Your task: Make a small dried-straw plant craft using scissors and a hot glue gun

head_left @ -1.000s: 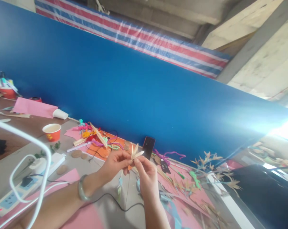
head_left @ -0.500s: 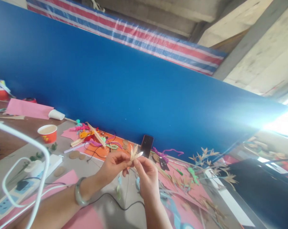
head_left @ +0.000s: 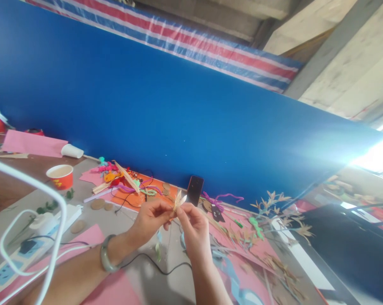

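Note:
Between my two hands is a small straw-coloured flower made of thin, pointed, dry-looking strips. My left hand, with a pale green bangle on the wrist, pinches its base between thumb and fingers. My right hand is closed on the other side of the base, its thumb near my left fingertips. A white pointed petal sticks up above the right thumb. The fingertips hide the lower end. Behind the hands, a dark phone leans against the blue wall panel.
A red paper cup and a power strip stand left. Colourful craft pieces lie on an orange sheet. Dried stems with straw-coloured flowers spread over pink paper at right. A white cable loops up at left; a black cord crosses the table.
The flower has been turned, so its strips now stand more upright and bunched. Both hands stay pinched together at nearly the same place. The view has shifted slightly.

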`<act>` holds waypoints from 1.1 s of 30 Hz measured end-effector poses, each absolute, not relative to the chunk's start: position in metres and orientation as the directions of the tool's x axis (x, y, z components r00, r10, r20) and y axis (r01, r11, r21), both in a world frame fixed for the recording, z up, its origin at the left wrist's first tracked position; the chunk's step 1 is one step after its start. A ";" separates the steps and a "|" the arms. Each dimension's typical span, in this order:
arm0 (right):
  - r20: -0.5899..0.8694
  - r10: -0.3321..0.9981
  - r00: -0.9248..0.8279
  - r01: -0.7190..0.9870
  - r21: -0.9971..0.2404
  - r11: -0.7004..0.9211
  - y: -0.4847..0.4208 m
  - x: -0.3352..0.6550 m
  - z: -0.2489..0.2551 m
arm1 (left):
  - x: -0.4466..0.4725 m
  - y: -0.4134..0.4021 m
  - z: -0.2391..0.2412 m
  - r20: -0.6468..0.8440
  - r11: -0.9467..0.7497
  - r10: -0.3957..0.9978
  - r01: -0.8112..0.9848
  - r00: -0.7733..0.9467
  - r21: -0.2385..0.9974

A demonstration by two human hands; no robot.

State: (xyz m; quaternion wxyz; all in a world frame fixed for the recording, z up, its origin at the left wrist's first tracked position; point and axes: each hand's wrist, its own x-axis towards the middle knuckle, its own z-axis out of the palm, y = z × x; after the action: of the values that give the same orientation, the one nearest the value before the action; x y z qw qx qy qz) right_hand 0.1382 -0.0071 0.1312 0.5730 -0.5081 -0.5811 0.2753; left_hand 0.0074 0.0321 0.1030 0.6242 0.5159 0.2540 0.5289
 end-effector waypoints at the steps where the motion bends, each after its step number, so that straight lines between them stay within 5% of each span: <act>1: 0.385 0.906 0.178 0.280 -0.902 0.329 -0.007 0.138 0.132 | 0.008 0.032 0.103 0.227 -0.091 0.923 -0.397 0.310 0.913; 33: 0.380 0.907 0.179 0.296 -0.900 0.319 -0.015 0.136 0.126 | 0.011 0.031 0.085 0.299 -0.179 0.928 -0.437 0.222 0.881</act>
State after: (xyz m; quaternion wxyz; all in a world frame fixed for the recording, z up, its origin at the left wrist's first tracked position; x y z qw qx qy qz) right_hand 0.1357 -0.0154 0.1264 0.5670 -0.5175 -0.5815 0.2695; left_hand 0.0109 0.0310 0.0854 0.5934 0.5087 0.2413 0.5752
